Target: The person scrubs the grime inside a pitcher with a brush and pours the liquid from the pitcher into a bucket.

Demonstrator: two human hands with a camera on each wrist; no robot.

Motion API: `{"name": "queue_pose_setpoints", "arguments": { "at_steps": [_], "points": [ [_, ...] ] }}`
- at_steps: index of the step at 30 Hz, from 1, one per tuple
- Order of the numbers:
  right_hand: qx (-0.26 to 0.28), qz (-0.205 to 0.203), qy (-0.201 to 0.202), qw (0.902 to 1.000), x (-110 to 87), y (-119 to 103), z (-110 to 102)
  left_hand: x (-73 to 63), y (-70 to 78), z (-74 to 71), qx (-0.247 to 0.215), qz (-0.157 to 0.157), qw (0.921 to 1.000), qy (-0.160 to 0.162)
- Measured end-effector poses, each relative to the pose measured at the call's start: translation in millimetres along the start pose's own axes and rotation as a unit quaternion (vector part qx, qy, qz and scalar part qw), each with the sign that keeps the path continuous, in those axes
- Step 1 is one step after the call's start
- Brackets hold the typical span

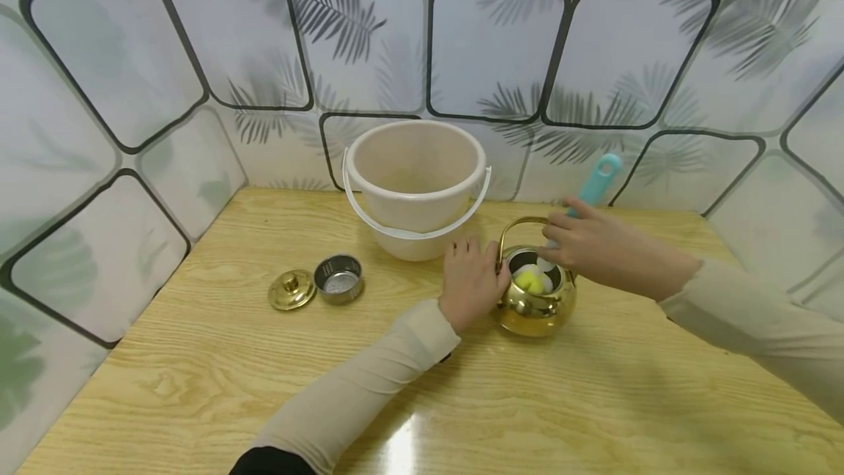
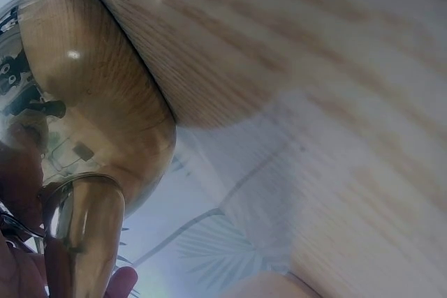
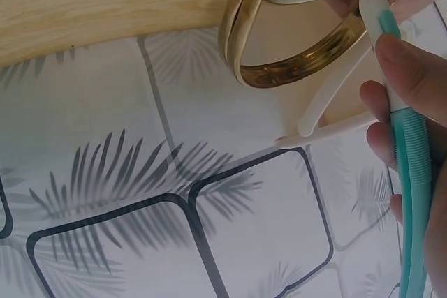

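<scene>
A shiny gold teapot (image 1: 537,317) stands upright on the wooden table with its lid off. My left hand (image 1: 471,283) grips it at the spout side; in the left wrist view, fingers show on either side of the spout (image 2: 84,235). In my right hand (image 1: 596,246) is a cleaning brush (image 1: 598,180) with a teal handle, slanting down into the pot. Its yellow and white head (image 1: 530,281) sits inside the opening, partly hidden by the rim. The raised gold handle (image 3: 300,68) of the pot arches beside the brush in the right wrist view.
Behind the left hand stands a cream bucket (image 1: 417,211) with its white handle hanging in front. A gold lid (image 1: 291,290) and a perforated metal strainer (image 1: 338,281) lie to the left. Patterned walls (image 1: 494,50) border the table (image 1: 217,372).
</scene>
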State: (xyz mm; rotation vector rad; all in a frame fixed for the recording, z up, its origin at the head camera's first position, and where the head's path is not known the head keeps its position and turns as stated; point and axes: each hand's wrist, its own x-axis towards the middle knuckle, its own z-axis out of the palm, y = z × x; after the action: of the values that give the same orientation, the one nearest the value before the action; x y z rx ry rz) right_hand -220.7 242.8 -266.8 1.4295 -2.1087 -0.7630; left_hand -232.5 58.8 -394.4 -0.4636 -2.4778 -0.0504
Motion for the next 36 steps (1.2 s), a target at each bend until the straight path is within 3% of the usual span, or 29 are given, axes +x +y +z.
{"name": "queue_pose_setpoints", "arguments": {
  "at_steps": [13,24,36],
  "points": [
    [-0.021,-0.009,0.016,0.9996,9.0,2.5,8.7,0.7,-0.8,-0.3,-0.012,0.001,0.9999,0.000],
    [-0.036,-0.001,-0.001,0.9994,7.1,5.2,14.2,1.1,-0.9,-0.5,-0.015,0.002,0.9998,-0.012],
    [-0.054,0.016,-0.025,0.9981,3.8,0.9,7.8,0.0,-0.9,1.4,-0.011,-0.001,0.9999,0.008]
  ]
}}
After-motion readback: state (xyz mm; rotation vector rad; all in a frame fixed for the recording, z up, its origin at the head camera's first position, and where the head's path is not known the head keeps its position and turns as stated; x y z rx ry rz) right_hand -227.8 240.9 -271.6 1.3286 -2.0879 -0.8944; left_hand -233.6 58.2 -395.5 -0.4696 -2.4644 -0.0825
